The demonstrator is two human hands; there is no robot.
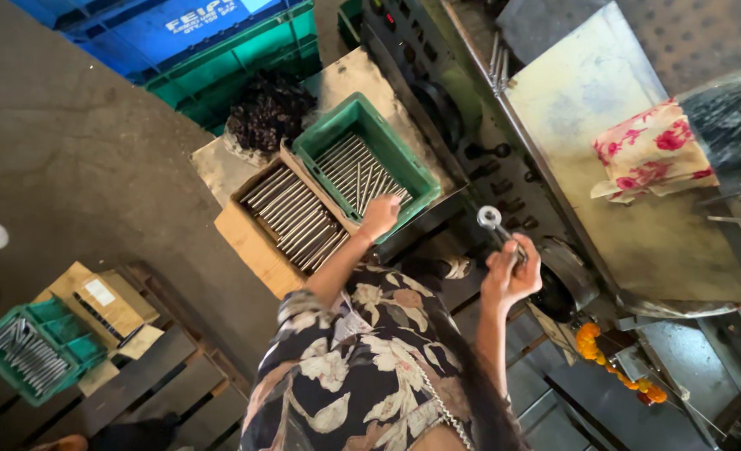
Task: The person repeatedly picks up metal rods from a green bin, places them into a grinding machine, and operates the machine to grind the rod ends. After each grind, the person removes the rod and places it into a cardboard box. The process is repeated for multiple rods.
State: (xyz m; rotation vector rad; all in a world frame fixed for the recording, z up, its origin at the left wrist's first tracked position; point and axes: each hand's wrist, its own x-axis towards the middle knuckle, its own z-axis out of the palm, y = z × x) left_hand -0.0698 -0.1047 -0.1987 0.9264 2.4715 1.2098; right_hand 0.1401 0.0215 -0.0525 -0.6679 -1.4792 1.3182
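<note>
From my remote station, nearest the camera is the floral sleeve (362,367) of the person wearing it; both arms extend forward from it.

Right hand (511,271): raised, fingers (527,260) clenched around the shank of a ring-ended metal tool (491,220). The tool's long axis runs from the fist up and to the left, with the ring end clear of the hand and hanging over the dark machine edge (437,219).

Left hand (379,217): it reaches forward to the near corner of the green crate (404,150). The fingers curl downward at the crate rim; whether they grip one of the metal rods (355,167) or only touch the rim I cannot tell (the knuckles hide the tips).

Key relation: the rods lie just ahead of and slightly left of the left hand, their long axes running diagonally from near-right to far-left. The left hand is clearly the nearer of the two; the right hand is well apart from the crate, off to its right.

Beside the green crate, on its left, a cardboard box (291,219) holds a second layer of similar rods in the same diagonal lie. Farther off, a dark heap (268,108) sits behind the box, and a floral cloth (650,150) lies on the metal desk (579,83) to the right. A second small green crate (36,347) of rods rests on the wooden pallet (162,376) at lower left.
</note>
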